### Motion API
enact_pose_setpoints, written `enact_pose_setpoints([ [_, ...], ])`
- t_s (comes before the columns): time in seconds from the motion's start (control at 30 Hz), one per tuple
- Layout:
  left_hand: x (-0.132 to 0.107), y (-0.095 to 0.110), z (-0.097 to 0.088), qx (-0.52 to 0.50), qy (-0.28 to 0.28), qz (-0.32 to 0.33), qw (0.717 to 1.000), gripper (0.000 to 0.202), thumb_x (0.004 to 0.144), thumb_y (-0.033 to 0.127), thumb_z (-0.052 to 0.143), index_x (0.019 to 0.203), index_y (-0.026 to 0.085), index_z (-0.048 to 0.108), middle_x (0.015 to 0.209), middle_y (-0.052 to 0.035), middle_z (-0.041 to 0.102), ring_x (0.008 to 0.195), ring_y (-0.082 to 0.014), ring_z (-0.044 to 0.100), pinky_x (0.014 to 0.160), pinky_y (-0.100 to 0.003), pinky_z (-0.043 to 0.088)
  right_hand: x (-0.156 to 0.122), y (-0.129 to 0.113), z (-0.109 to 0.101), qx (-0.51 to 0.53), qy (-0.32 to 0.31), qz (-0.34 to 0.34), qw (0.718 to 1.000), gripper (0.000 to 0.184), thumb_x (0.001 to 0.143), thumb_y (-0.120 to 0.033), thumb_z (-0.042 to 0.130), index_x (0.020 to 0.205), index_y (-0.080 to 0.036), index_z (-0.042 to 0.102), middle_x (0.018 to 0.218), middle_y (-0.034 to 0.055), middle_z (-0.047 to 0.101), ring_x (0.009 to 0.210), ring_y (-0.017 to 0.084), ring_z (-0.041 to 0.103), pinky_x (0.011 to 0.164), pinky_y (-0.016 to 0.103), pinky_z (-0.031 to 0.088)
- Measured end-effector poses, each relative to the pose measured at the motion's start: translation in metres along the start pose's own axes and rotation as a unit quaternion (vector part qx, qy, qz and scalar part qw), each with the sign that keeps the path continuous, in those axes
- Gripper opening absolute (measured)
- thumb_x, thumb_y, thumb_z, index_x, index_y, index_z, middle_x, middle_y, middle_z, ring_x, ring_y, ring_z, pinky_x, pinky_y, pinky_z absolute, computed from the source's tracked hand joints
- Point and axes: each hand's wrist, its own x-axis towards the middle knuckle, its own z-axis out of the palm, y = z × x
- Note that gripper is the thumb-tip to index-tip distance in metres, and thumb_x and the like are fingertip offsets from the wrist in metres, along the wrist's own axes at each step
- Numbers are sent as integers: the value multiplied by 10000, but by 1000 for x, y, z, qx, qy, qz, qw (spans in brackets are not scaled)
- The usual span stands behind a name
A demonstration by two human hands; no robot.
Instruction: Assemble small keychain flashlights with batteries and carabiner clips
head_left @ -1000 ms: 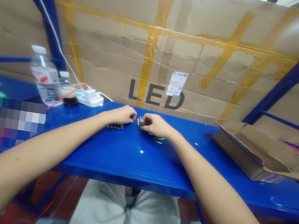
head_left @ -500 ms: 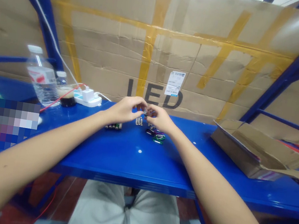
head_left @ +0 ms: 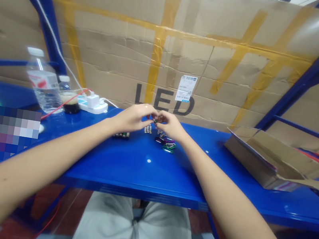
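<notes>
My left hand (head_left: 136, 116) and my right hand (head_left: 171, 124) meet fingertip to fingertip above the far part of the blue table. Pinched between them is a small dark metallic piece (head_left: 155, 121), too small to name. Several small silvery parts (head_left: 148, 129) lie in rows on the table just beneath the hands. Below my right hand sits a little pile of coloured carabiners (head_left: 169, 147), green and purple among them. A row of small dark cylindrical parts (head_left: 122, 134) rests under my left wrist, partly hidden by it.
On the right stands an open cardboard box (head_left: 267, 163). At the left are a water bottle (head_left: 44, 85), a cup of dark liquid (head_left: 71, 105) and a white power strip (head_left: 96, 106) with cables. A large cardboard sheet (head_left: 112, 55) closes off the back of the blue table (head_left: 138, 176).
The fingertips have drawn slightly closer together around the small piece. Otherwise the hands and the parts on the table stay in place; the view has shifted a little.
</notes>
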Motion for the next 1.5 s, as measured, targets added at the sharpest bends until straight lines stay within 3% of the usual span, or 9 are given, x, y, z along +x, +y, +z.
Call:
enact_pose_setpoints([
  [0.27, 0, 4, -2, -4, -18, -22, 1000, 201, 916, 235, 551, 1082, 168, 641, 1031, -87, 706, 953, -182, 659, 852, -325, 528, -1, -3, -1, -43, 16, -14, 999, 196, 687, -129, 553, 874, -178, 588, 867, 24, 641, 851, 174, 591, 810, 336, 482],
  [0.47, -1, 2, -4, 23, -15, -60, 998, 236, 870, 153, 517, 1064, 163, 651, 1004, -78, 719, 906, -187, 662, 815, -318, 512, 0, -1, -1, -43, 37, -33, 998, 167, 691, -107, 536, 836, -181, 572, 896, 34, 636, 905, 182, 615, 826, 332, 497],
  [0.6, -5, -9, 4, 58, -79, -112, 989, 267, 867, 181, 501, 1082, 149, 658, 1048, -106, 715, 957, -226, 657, 833, -344, 496, -1, 0, -3, -87, 35, -60, 994, 211, 709, -75, 506, 877, -177, 583, 938, 42, 645, 919, 176, 616, 829, 317, 489],
  [0.77, -14, -23, 15, 62, -200, -160, 965, 279, 870, 248, 498, 1058, 143, 676, 1063, -128, 714, 974, -251, 647, 820, -345, 474, -4, -8, -6, -243, -51, -89, 964, 284, 720, -8, 483, 903, -170, 628, 942, 56, 665, 896, 186, 587, 840, 317, 448],
  [0.97, -15, -21, 11, 34, -241, -169, 955, 190, 814, 228, 536, 900, 193, 702, 913, -72, 727, 811, -201, 634, 686, -294, 420, -8, -9, -1, -338, -172, -84, 922, 318, 731, 32, 481, 869, -171, 683, 928, 79, 660, 902, 208, 568, 837, 307, 417],
  [1.1, -12, -12, 7, -21, -269, -155, 950, 157, 775, 197, 558, 818, 208, 709, 801, -41, 715, 682, -166, 608, 619, -279, 393, -8, -8, 1, -365, -176, -92, 910, 338, 752, 26, 491, 908, -178, 709, 942, 83, 650, 928, 215, 550, 873, 315, 400],
  [1.23, -10, -5, 5, -51, -287, -153, 944, 158, 760, 212, 606, 855, 217, 732, 792, -24, 717, 688, -161, 625, 616, -264, 401, -8, -12, -1, -367, -169, -97, 910, 352, 749, 36, 488, 912, -177, 715, 941, 79, 663, 951, 217, 551, 902, 319, 390],
  [1.4, -10, -4, 5, -78, -309, -157, 935, 211, 776, 237, 622, 945, 246, 748, 875, -12, 744, 752, -166, 656, 672, -255, 432, -8, -15, -5, -368, -153, -61, 915, 326, 739, 42, 480, 897, -162, 679, 931, 89, 678, 917, 220, 568, 808, 300, 404],
  [1.5, -11, -5, 7, -98, -306, -147, 935, 180, 760, 208, 626, 886, 237, 750, 893, -15, 743, 778, -168, 659, 700, -256, 441, -7, -13, -6, -361, -147, -35, 920, 331, 716, 51, 486, 902, -166, 654, 938, 84, 687, 881, 211, 578, 743, 280, 397],
])
